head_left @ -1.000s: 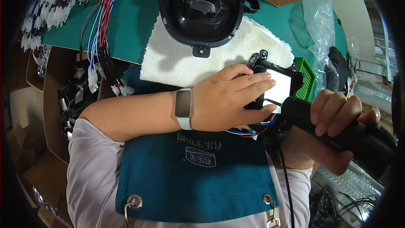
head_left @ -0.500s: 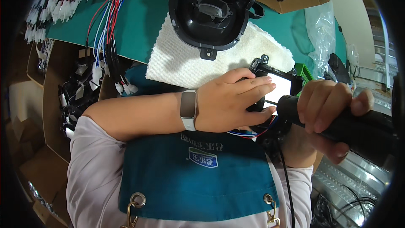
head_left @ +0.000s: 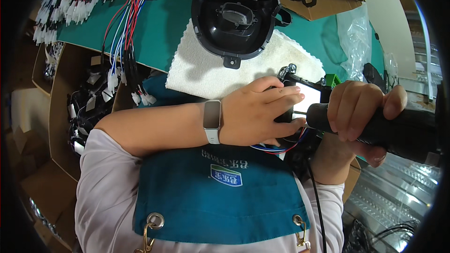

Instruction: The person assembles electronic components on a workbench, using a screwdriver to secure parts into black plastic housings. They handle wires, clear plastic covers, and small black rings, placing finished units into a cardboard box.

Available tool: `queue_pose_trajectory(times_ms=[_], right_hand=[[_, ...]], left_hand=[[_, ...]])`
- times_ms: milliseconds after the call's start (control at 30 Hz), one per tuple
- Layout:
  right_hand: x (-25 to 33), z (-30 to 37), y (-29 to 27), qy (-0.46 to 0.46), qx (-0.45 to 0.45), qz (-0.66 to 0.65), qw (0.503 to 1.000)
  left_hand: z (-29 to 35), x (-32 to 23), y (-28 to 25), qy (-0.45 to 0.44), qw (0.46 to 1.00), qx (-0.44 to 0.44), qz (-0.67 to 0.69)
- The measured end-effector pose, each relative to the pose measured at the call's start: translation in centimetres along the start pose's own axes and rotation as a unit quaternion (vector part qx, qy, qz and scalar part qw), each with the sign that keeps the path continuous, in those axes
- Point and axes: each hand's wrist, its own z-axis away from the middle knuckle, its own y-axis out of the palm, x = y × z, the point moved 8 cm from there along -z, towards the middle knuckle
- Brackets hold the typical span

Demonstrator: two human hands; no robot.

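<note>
White panel [head_left: 311, 95] lies under spread left fingers [head_left: 287, 99], right fingers [head_left: 361, 112] wrapping black tool [head_left: 408, 129], cloth [head_left: 199, 72] beyond.

**Left hand [head_left: 253, 115] outspread, right hand [head_left: 358, 112] clenched**

The left forearm [head_left: 164, 129] crosses before the body, palm down, fingers stretched rightward, underside hidden. The right forearm [head_left: 330, 161] angles upward, partly hidden, its hand's fingers tightly curled.

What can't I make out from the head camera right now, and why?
In the head view:
White-faced part: left side under the left hand; surface detail lost in glare.
Coloured wires: run out of sight beneath the left hand.
Black tool: rear end lost in the dark right rim.
Green object: lower portion behind the right hand.
</note>
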Motion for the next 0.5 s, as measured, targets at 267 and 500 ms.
queue_pose_trajectory(times_ms=[267,500], right_hand=[[1.4,1.5,-0.8,-0.064,-0.164,0.016,0.984],[13.0,8.6,-3.0,-0.264,-0.292,-0.096,0.914]], left_hand=[[-0.2,0.3,0.0,-0.010,0.999,0.028,0.014],[1.3,-1.4,-1.4,0.058,0.993,-0.102,-0.028]])
